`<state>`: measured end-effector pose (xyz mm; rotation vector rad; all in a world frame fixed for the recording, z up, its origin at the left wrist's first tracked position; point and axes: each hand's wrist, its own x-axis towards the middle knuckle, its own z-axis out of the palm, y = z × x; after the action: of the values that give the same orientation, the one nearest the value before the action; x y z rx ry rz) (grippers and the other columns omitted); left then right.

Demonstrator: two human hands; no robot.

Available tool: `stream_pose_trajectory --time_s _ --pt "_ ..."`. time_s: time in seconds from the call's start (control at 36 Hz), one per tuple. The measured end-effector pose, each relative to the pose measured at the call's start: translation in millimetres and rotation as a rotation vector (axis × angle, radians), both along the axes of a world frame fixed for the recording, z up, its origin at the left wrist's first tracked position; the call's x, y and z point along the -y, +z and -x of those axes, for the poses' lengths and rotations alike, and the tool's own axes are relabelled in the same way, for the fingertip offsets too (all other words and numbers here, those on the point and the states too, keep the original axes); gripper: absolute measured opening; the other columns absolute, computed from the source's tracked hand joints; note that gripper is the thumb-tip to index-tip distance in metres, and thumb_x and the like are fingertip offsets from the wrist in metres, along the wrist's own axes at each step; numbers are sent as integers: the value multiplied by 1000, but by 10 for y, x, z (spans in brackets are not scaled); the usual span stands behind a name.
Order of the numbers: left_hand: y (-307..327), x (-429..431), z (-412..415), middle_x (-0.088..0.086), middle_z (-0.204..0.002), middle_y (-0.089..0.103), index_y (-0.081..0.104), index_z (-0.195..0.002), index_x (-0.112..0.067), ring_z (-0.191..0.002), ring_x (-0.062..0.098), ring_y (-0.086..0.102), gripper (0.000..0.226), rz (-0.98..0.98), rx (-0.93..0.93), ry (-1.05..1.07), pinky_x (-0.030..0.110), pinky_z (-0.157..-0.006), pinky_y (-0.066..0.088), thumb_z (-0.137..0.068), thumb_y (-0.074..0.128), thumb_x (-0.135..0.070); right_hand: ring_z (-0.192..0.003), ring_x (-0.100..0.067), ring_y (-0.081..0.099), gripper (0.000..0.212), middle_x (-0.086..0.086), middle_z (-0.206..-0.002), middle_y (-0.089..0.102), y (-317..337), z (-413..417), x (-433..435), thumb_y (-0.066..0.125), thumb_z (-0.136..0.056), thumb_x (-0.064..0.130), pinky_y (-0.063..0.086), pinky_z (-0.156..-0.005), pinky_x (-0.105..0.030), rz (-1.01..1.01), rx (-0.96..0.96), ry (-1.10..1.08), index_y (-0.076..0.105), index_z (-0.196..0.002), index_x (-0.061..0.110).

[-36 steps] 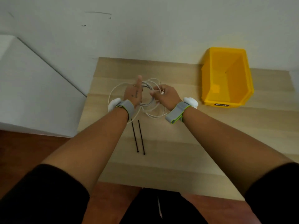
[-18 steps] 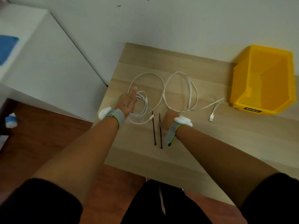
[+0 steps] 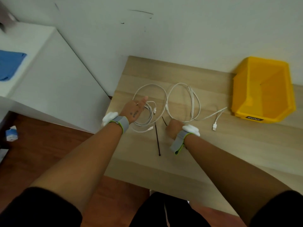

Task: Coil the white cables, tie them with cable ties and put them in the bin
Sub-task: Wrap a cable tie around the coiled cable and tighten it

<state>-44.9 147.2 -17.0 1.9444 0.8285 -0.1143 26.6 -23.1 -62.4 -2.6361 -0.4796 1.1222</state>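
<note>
Two white cables lie on the wooden table (image 3: 213, 153). The left cable (image 3: 148, 119) is partly coiled, and my left hand (image 3: 133, 109) grips its loops with the thumb stretched forward. The right cable (image 3: 193, 102) spreads in loose loops, its USB plug (image 3: 214, 128) lying toward the yellow bin (image 3: 262, 89). My right hand (image 3: 173, 128) is curled around a black cable tie (image 3: 164, 121), whose tip sticks out past the knuckles. A second black cable tie (image 3: 157, 140) lies flat between my hands.
A white cabinet (image 3: 49, 79) with a blue cloth (image 3: 9, 64) on top stands left of the table. The table's left edge runs just beside my left wrist. The bin sits open at the back right against the wall.
A second ago both hands held the cables together. Since then my right hand dropped to the ties and has taken hold of one. My left hand keeps its coil.
</note>
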Motion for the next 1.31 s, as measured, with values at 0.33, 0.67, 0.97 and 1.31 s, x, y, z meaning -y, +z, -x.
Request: stream_pose_trajectory --time_s 0.33,0.67,0.97,1.31 --pt "199 302 -430 5 -51 49 49 -53 -10 -49 23 45 66 -135 125 135 31 -59 36 -98 20 -48 -65 -26 55 19 -16 -69 62 639 -192 294 61 -84 9 52 -70 -47 -770 111 -435 61 -69 21" --pt "382 887 -693 26 -85 68 62 -67 0 -77 36 60 65 -201 226 40 34 -72 42 -100 23 -39 -71 -29 61 7 -22 -79 69 743 -235 473 63 -81 11 51 -72 -41 -673 159 -441 67 -80 4" --pt "302 984 -742 10 -67 59 53 -51 -21 -61 25 51 62 -109 195 2 27 -67 35 -98 22 -47 -53 -13 69 40 -9 -58 69 969 -446 650 18 -84 -14 59 -57 -20 -1199 -867 -1060 58 -83 -8" --pt "307 1039 -726 0 -52 52 55 -52 -21 -59 27 52 63 -2 189 21 33 -68 45 -97 23 -51 -54 -4 66 11 4 -54 70 716 -467 678 62 -84 -4 57 -56 -17 -1213 -306 -806 67 -77 4"
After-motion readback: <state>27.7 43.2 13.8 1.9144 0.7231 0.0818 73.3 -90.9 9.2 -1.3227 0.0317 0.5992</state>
